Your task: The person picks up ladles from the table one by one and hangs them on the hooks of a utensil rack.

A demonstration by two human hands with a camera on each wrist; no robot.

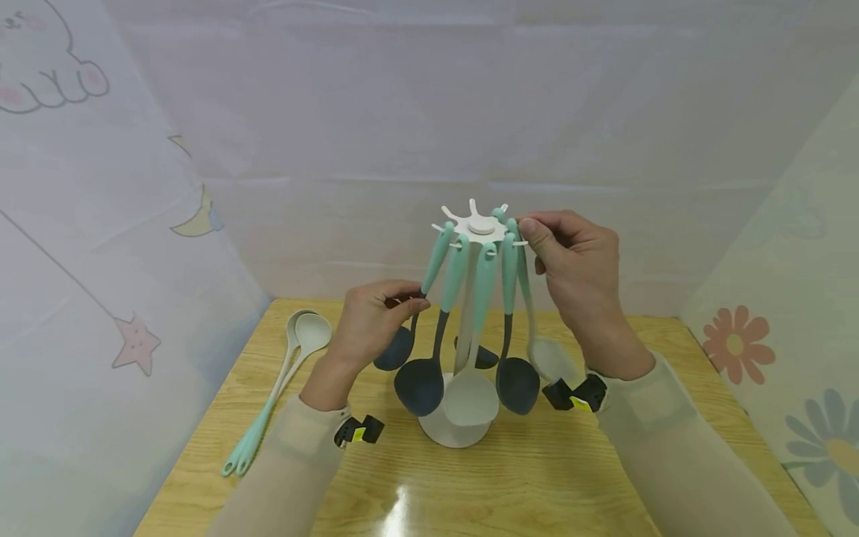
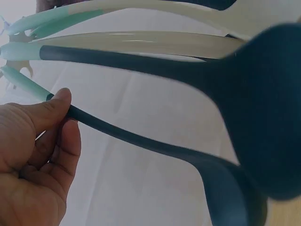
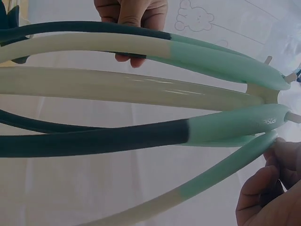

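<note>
A white rotating-style utensil rack (image 1: pixel 481 226) stands upright, with several mint-handled utensils hanging from its hooks. At its left side my left hand (image 1: pixel 376 317) pinches a dark ladle (image 2: pixel 225 179) between thumb and fingers, just below the mint handle. My right hand (image 1: pixel 580 265) is at the top right of the rack. Its thumb and fingers pinch the upper end of the mint handle of a pale-headed utensil (image 1: pixel 552 359), whose head is partly covered by the wrist camera. Facing me hang a dark turner (image 1: pixel 419 388), a pale-headed utensil (image 1: pixel 472 401) and another dark-headed one (image 1: pixel 518 386).
On the left of the wooden table (image 1: pixel 376 492) lie two pale-headed utensils with mint handles, one a spoon (image 1: pixel 312 333), overlapping each other. The rack's round white base (image 1: pixel 456 434) sits mid-table. Printed cloth walls (image 1: pixel 436 134) enclose the back and sides.
</note>
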